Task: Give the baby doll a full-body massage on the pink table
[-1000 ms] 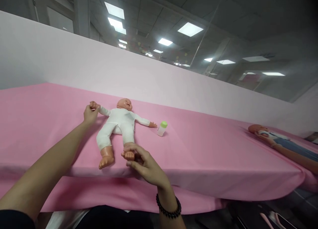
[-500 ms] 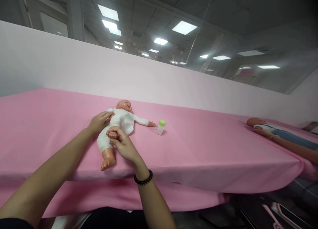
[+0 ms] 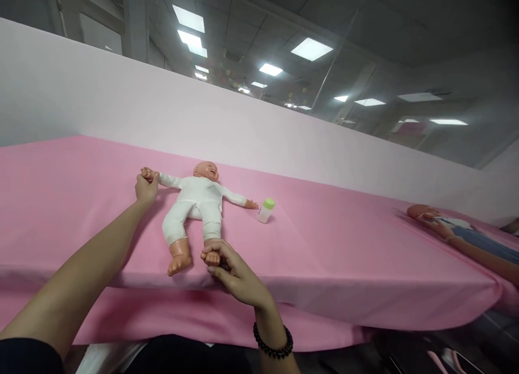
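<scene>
**Q:** Overall layout?
**A:** A long counter (image 3: 357, 276) runs across the view, draped in pink cloth (image 3: 121, 309) that hangs over its front edge. Behind it stands a pale pink wall (image 3: 170, 104), topped by a glass partition (image 3: 324, 93) (ceiling panels glare in it).

**Q:** Main subject?
**A:** A baby doll (image 3: 198, 201) in a white sleepsuit, lying on its back near the counter's front edge. Its arms are spread and its bare feet point toward the person.

**Q:** Hands?
**A:** Both are on the doll. The left hand (image 3: 146, 189) is curled closed around the doll's hand on the left side of the view, with that arm stretched out. The right hand (image 3: 233, 271) wraps fingers and thumb around one foot, while the doll's other foot lies free just beside it.

**Q:** Anything else on the counter?
**A:** A small baby bottle (image 3: 265, 211) with a green cap stands upright just beside the doll's other hand, not touching it. Well apart, at the far right, lies a second doll (image 3: 421, 212) in blue clothing.

**Q:** Smallest detail?
**A:** A dark beaded bracelet (image 3: 272, 341) on the right wrist.
</scene>
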The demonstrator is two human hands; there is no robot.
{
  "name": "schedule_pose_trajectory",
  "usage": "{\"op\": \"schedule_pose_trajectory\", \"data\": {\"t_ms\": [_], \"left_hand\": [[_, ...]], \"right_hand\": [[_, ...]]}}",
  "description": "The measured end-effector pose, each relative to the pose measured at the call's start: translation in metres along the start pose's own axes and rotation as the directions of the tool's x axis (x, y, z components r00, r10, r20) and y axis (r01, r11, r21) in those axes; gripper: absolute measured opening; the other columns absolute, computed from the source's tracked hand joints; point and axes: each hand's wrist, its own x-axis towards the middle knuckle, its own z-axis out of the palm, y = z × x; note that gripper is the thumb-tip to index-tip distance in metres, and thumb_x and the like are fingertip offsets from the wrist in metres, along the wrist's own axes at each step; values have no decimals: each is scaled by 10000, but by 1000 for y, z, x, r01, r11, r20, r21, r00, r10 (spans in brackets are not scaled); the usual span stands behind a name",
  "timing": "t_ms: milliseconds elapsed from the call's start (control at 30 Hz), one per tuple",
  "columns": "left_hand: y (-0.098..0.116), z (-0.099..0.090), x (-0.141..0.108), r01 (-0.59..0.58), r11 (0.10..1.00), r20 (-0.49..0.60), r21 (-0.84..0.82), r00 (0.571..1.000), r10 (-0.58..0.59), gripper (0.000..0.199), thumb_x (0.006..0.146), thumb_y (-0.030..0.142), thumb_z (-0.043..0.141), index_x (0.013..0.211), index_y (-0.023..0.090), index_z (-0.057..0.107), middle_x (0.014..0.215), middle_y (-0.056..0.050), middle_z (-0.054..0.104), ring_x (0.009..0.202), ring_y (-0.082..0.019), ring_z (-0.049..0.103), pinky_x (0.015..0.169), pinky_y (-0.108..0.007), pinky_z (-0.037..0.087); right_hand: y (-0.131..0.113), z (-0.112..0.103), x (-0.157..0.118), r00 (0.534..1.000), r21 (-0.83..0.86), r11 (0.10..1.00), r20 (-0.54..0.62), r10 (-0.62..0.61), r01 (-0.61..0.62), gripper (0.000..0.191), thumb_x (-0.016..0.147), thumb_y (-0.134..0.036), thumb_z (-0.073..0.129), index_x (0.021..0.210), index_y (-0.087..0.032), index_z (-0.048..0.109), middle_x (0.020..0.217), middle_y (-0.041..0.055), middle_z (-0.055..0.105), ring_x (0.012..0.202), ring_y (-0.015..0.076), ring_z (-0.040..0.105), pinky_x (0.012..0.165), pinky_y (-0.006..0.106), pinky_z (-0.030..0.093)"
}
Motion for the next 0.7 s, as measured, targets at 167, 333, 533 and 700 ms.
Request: {"op": "schedule_pose_trajectory", "data": {"t_ms": [167,333,533,700], "left_hand": [[12,3,-25,-613,789,284,37,764,580,380,952,414,548,1257,190,581,1228,-135,667,1139,-306,618,942,-418,504],[26,-1,-42,-830,558,526,26,486,698,404,966,383,458,1278,196,632,1336,-131,639,1235,-294,567,996,-411,483],[26,-3,-32,-615,764,359,193,769,529,492,991,507,467,1322,157,568,1245,-107,661,1094,-311,637,886,-463,522],[1,6,-1,-145,989,78,6,987,144,734,962,586,492,1403,12,373,1272,-195,613,1054,-283,663,764,-461,523]], "right_hand": [[0,17,44,978,111,987,-183,-95,116,286,1002,-213,497,1272,-286,554,1282,62,556,1097,176,602,952,341,554],[11,38,96,963,-54,980,-182,-200,194,326,944,-77,495,1218,-235,574,1300,60,587,1241,173,575,1135,384,457],[6,33,70,951,34,982,-256,-173,188,317,978,-116,479,1267,-237,525,1356,72,533,1251,164,567,988,298,557],[-1,11,8,995,-15,998,-83,-59,58,373,932,-59,468,1248,-249,525,1290,78,534,1089,188,595,915,359,582]]}}
